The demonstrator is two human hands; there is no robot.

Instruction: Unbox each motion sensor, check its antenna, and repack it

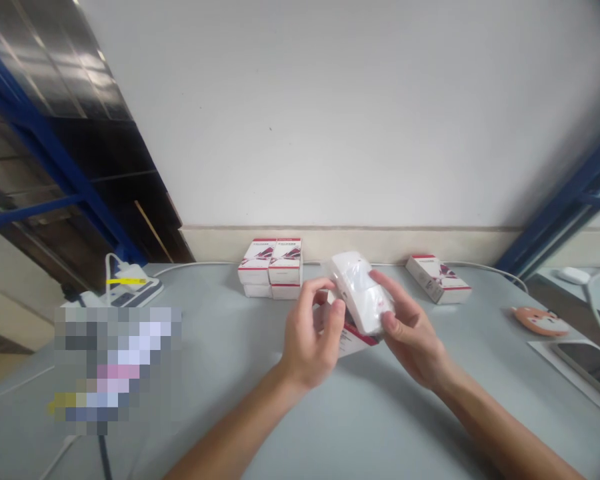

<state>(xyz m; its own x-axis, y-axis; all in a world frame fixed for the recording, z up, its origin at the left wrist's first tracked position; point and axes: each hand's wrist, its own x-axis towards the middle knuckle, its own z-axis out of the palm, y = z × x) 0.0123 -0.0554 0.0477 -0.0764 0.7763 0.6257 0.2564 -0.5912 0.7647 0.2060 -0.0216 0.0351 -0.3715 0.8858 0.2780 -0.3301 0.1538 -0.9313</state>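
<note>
And here we are at the grey table, with the action right in the middle! The right hand [413,330] has its fingertips and thumb closed on a white, plastic-wrapped oblong device [361,292], tilted up on its corner, a pinch that looks chosen to keep the slippery wrapping from sliding. The left hand [310,340] comes in from the other side, fingers curled and thumb pressed in against the lower end of the device. The two hands are close but not touching, with the device bridging the gap between them.

Tucked low behind those fingers is a flat red-and-white printed card box [356,339], apparently caught against the left palm, though the hand hides much of it. Everything is held up off the pale grey surface [230,347], so nothing underneath is in the way.

Just beyond, a stack of white cartons with red bands [270,269] sits by the wall, and a lone matching carton [437,279] lies angled to the right. Over on the left, a white plug-in unit with a yellow strip [133,280] trails a thin white cable [490,270] along the back edge, next to a pixelated blurred patch [115,367]. On the right, a round peach-coloured pad [540,321] lies near a dark-screened phone [593,367].
</note>
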